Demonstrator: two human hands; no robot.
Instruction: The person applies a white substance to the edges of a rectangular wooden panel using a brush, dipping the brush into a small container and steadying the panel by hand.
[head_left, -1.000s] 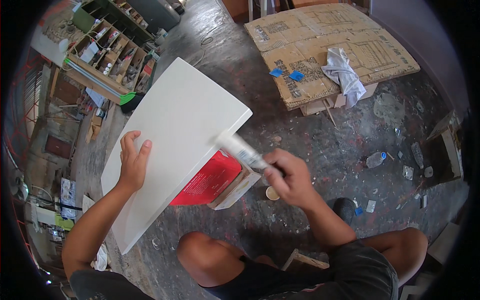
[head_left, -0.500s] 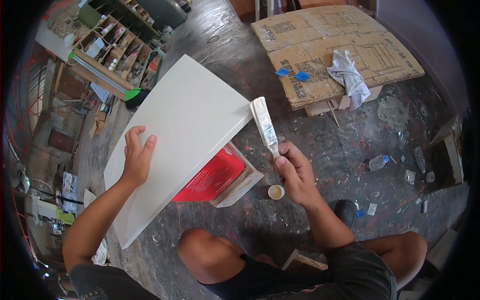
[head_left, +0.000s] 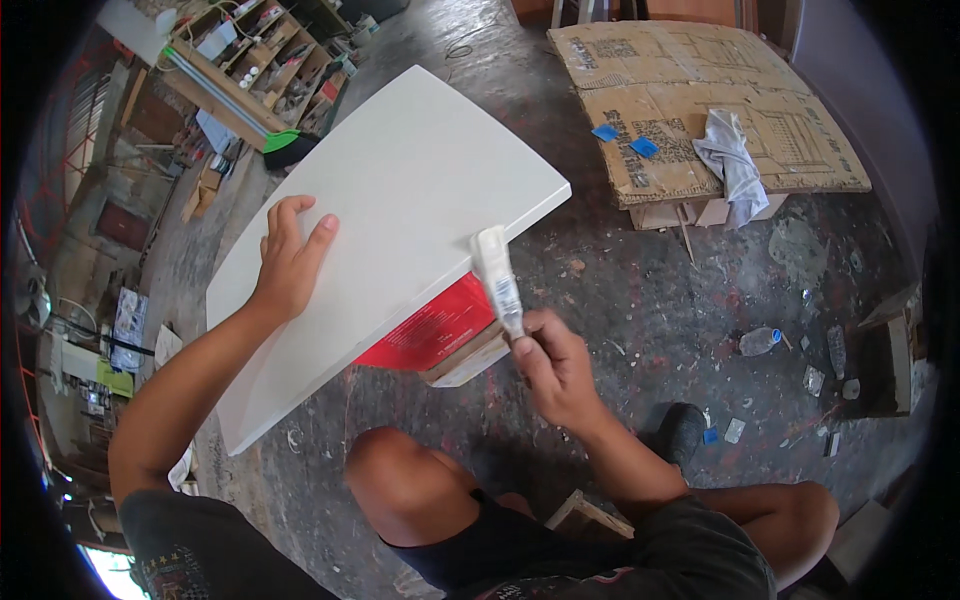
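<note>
A large white board lies tilted across a red container, which rests on a pale block or box. My left hand lies on the board's upper face, fingers spread. In my right hand is a paintbrush, held by its handle with the white-coated bristles pointing up. The bristle end is at the board's near right edge and overlaps it; whether it presses on the edge I cannot tell.
At the far right a cardboard-covered low stand carries a white rag. A plastic bottle lies on the stained floor near scattered scraps. Back left stands a wooden shelf of odds and ends, beside a green-and-black broom head.
The paintbrush has moved left and slightly down along the board's edge. My view has shifted, so the board sits further right in it. The small cup is now hidden from sight.
</note>
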